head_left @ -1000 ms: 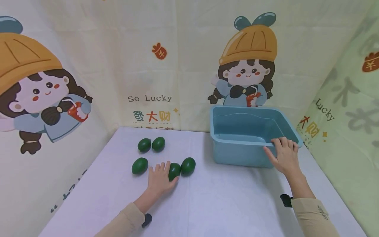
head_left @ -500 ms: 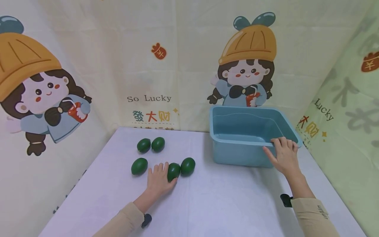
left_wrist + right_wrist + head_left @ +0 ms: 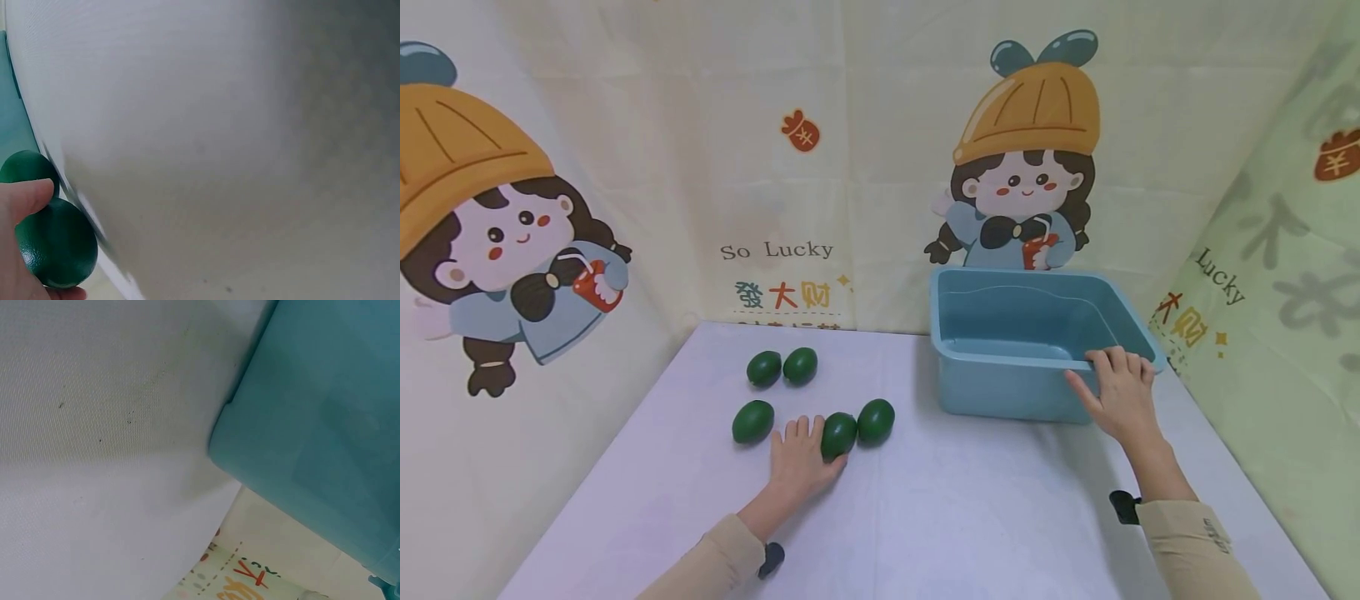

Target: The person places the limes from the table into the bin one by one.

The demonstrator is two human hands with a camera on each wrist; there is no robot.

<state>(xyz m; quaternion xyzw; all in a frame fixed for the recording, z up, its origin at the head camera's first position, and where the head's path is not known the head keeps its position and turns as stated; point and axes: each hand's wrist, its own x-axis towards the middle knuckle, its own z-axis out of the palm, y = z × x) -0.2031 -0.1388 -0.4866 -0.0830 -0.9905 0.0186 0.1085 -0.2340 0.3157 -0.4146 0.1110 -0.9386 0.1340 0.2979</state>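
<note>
In the head view my left hand [image 3: 801, 458] lies beside a dark green lime [image 3: 839, 436] on the table, fingers fairly straight along its left side and thumb at its near side. The left wrist view shows that lime [image 3: 59, 244] between the thumb [image 3: 28, 197] and a finger below. A second lime [image 3: 876, 422] sits right against it on the right. At the other side, my right hand [image 3: 1123, 404] grips the front rim of a blue plastic bin [image 3: 1011, 387], fingers over the edge and thumb outside.
Another lime [image 3: 753, 422] lies left of my left hand, and two limes, a left one [image 3: 764, 368] and a right one [image 3: 801, 367], sit farther back. The white table [image 3: 940, 508] ends at a printed cloth backdrop [image 3: 887, 167] behind and at both sides.
My left hand has slid slightly left, baring more of the lime beside it, which has hardly moved. My right hand and the bin stay still.
</note>
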